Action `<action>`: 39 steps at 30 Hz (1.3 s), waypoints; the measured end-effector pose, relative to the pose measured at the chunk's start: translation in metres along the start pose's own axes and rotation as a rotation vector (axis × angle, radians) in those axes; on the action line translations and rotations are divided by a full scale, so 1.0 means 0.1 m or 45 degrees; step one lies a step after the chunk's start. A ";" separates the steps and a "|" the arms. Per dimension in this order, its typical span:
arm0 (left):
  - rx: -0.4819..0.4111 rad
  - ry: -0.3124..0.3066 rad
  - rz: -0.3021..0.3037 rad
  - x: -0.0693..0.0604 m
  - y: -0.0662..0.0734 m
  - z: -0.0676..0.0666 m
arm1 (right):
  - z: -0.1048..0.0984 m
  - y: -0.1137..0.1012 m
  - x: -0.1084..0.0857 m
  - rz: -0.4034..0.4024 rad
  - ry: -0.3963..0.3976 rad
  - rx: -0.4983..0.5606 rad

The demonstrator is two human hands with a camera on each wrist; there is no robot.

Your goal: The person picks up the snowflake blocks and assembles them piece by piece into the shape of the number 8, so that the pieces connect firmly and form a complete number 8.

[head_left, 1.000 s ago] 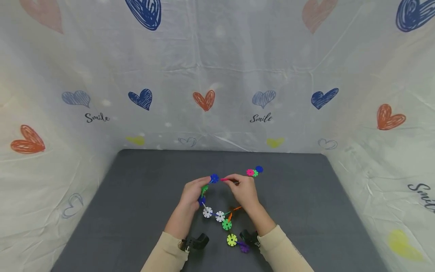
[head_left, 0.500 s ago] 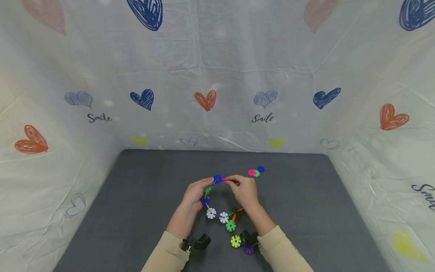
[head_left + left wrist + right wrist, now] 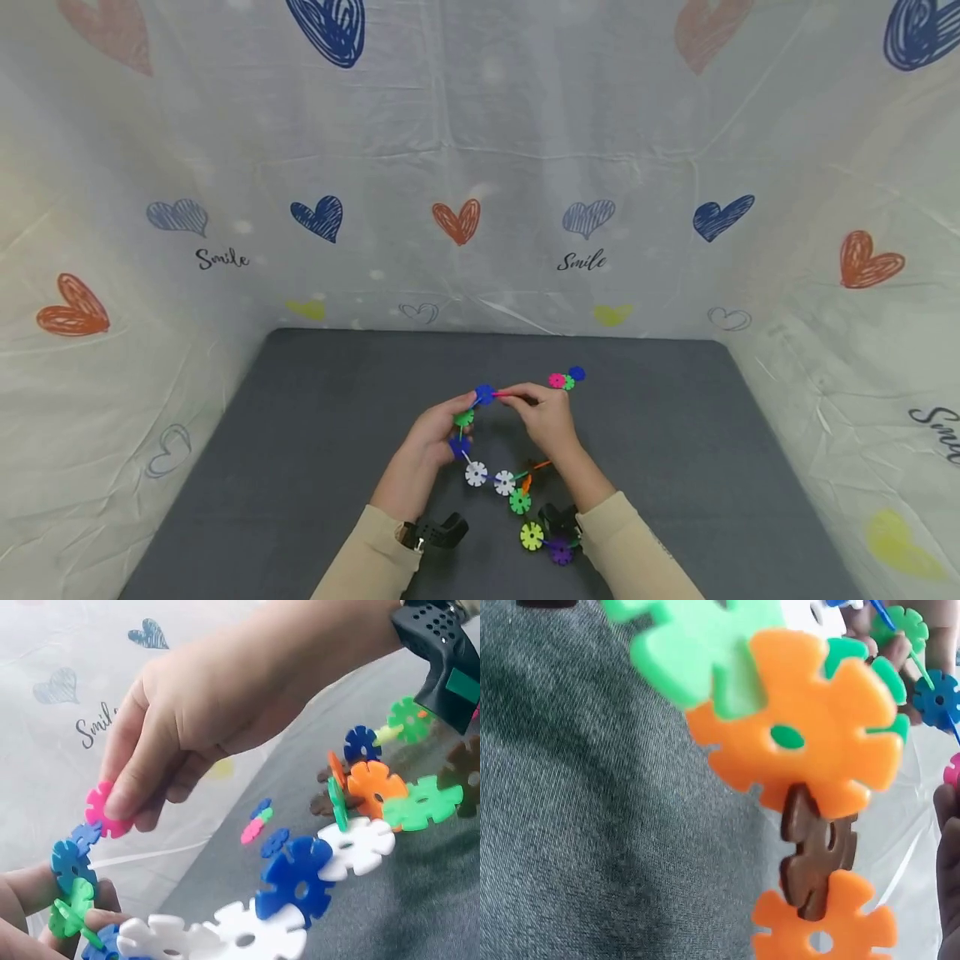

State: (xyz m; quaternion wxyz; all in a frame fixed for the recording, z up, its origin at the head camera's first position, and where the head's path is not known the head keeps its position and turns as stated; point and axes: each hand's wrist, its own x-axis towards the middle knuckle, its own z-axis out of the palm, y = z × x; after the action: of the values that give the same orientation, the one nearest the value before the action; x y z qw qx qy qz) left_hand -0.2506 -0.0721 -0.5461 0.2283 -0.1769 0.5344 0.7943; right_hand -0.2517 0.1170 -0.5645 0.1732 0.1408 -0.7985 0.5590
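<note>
In the head view, my left hand holds the upper end of a chain of slotted, flower-shaped plastic discs, its fingers around blue and green ones. The right hand pinches a pink disc between thumb and index finger. This pink disc touches the blue disc at the chain's end; how deep the slots engage is unclear. From there the chain runs down through white discs to a green disc, a yellow disc and a purple disc. An orange disc hangs close to the right wrist camera.
A small group of pink, green and blue discs lies beyond the right hand on the dark grey tabletop. Behind the table hangs a pale cloth printed with hearts. Black wrist mounts sit below both hands.
A gap between the pink disc and the blue end disc has closed. My left hand and the chain have shifted right, while the right hand keeps its pinch.
</note>
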 end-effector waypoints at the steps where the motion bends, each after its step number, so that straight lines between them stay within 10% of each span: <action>1: -0.007 -0.008 -0.010 0.00 0.00 0.00 | 0.00 0.01 0.00 -0.001 -0.006 0.000; 13: 0.077 0.160 0.104 -0.02 -0.06 0.04 | 0.01 -0.02 0.01 -0.435 0.049 -0.273; 21: 0.139 0.226 0.165 0.00 -0.08 0.08 | 0.00 -0.08 0.00 -0.466 0.005 -0.400; 29: 0.150 0.268 0.167 -0.02 -0.08 0.01 | -0.19 0.00 0.05 0.002 -0.206 -0.280; 34: 0.079 0.308 0.165 -0.02 -0.09 -0.08 | -0.56 0.21 0.15 0.341 -0.140 -0.373; 39: 0.374 0.354 0.290 -0.05 -0.07 -0.17 | -0.76 0.51 0.20 0.532 -0.143 -0.532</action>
State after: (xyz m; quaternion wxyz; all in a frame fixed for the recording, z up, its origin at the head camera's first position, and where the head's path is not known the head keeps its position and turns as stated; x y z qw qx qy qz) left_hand -0.2422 -0.0868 -0.5548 0.0846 -0.1878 0.6873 0.6966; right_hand -0.2823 0.2046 -0.5750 0.0352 -0.0345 -0.9164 0.3973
